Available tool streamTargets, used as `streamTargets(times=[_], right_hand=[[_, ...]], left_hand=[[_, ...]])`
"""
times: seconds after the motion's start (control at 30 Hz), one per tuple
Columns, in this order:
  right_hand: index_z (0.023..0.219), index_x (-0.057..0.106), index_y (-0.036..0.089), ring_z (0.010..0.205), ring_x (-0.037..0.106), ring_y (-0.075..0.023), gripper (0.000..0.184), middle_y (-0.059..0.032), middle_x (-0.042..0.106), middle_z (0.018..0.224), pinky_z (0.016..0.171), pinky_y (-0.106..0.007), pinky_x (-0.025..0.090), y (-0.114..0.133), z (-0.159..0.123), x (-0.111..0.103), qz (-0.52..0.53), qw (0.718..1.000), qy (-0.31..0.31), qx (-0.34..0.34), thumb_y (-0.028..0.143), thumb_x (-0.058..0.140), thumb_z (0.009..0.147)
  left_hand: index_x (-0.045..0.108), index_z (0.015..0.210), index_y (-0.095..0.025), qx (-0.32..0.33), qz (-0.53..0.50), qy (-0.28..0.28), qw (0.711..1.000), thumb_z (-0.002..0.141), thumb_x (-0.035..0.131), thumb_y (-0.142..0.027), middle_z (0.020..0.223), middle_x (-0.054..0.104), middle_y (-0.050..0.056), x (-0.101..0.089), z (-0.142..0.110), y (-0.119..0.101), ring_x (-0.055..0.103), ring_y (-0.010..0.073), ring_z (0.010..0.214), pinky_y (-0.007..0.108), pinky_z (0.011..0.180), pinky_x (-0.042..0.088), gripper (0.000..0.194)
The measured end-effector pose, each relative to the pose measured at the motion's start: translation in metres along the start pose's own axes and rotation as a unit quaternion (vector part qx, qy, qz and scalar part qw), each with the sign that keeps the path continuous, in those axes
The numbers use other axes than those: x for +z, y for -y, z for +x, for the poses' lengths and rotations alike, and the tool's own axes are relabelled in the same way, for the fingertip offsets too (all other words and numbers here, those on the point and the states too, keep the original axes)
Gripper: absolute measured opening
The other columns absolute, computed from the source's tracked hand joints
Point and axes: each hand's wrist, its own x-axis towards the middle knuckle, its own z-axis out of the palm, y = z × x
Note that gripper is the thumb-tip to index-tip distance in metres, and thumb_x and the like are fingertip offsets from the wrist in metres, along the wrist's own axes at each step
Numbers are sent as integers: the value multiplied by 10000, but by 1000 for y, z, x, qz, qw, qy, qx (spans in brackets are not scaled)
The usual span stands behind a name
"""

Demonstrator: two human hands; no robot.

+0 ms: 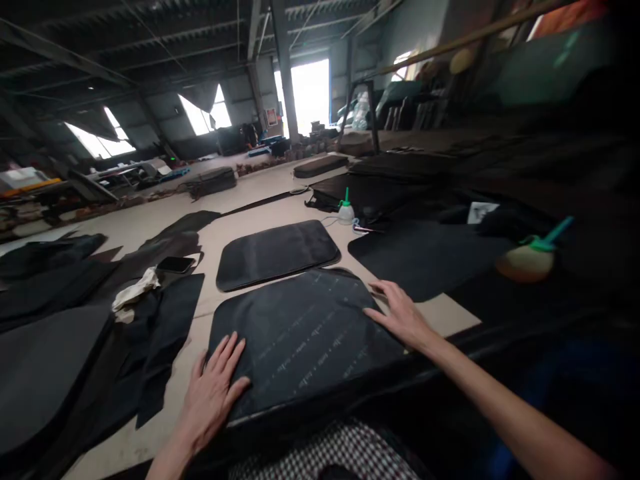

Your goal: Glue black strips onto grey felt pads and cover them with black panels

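Note:
A black rounded panel with pale printed lettering lies flat on the work table in front of me. My left hand rests on its left side, fingers stretched out over the surface. At its right edge lies my right hand, thumb on the panel and fingers apart just beyond it. Neither hand grips anything. Just behind it sits a second black rounded panel, apparently stacked on another. To the right, a dark flat piece is near my right fingertips.
Two squeeze bottles with green nozzles, one clear and one yellowish, stand to the right. A phone, a crumpled pale cloth and dark cut pieces lie left. More dark stacks sit farther back on the table.

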Motion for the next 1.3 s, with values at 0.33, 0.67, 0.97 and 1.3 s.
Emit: streamTargets(times=[0.33,0.67,0.97,1.3], right_hand=[[1265,516,222,1158,573,-274,454,-98,615,1234,985,-426,469,22,6,-13,62,996,37,60,496,596,912],[1200,570,258,1035,608,-211,368,-10,695,1056,968,-393,401,28,61,10,6,1000,7,29,213,663,847],[1248,576,186,1191,509,-335,343,-163,577,1289,969,-488,426,35,53,13,-83,995,-25,42,233,567,908],[1463,478,137,1462,306,-299,741,-172,384,1551,1185,-520,236,85,51,45,-115,974,133,-142,680,370,970]], left_hand=[[205,1557,-350,-21,58,0,998,967,384,-494,1631,241,-2,20,-34,7,277,226,1489,498,1135,251,633],[238,1541,-352,-37,49,44,997,961,376,-528,1634,225,-4,19,-31,9,288,244,1488,497,1130,296,622],[247,1532,-371,-30,53,28,998,952,387,-525,1622,258,-8,27,-31,14,321,245,1473,499,1106,328,617],[202,1554,-358,-41,46,29,998,964,393,-475,1631,252,13,19,-31,7,298,256,1482,533,1140,270,631]])
